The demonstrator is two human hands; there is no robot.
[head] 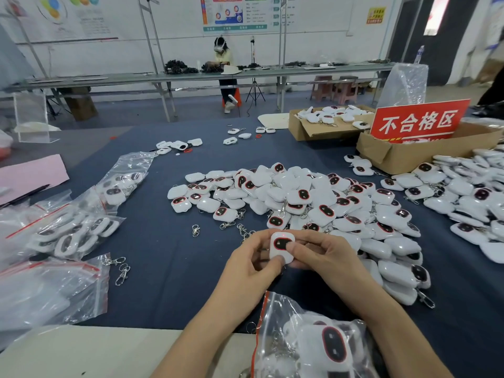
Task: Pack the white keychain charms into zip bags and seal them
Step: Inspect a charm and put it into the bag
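- The white keychain charm (281, 249) in hand is held just above the table (163, 282), a little in from its near edge. Its dark oval face is turned up toward the camera, and its clasp is hidden behind the fingers.
- Both hands pinch it. The left hand (252, 259) has its thumb on the lower edge; the right hand (320, 255) has its thumb on the face, with the fingers curled behind.
- This looks like a last check before bagging. A good next move would be to let one hand keep the charm while the other holds open the zip bag (308, 336).
- That bag lies at the near edge between the forearms and already holds charms. Its red-striped mouth lies along its left side.
- The charm should go in deep, with the chain kept off the zip track. Then the strip should be pressed shut from end to end.
- The pile of charms (300, 203) lies just beyond the hands and spreads toward the right edge; its nearest pieces lie just beside the right wrist and could be dragged along.
- Loose clasps (195, 230) lie on the cloth to the left of the hands.
- Filled bags (73, 230) and empty bags (49, 290) lie toward the left edge.
- Cardboard boxes (395, 156) and a red sign (418, 121) stand at the far right corner, well apart from the work.
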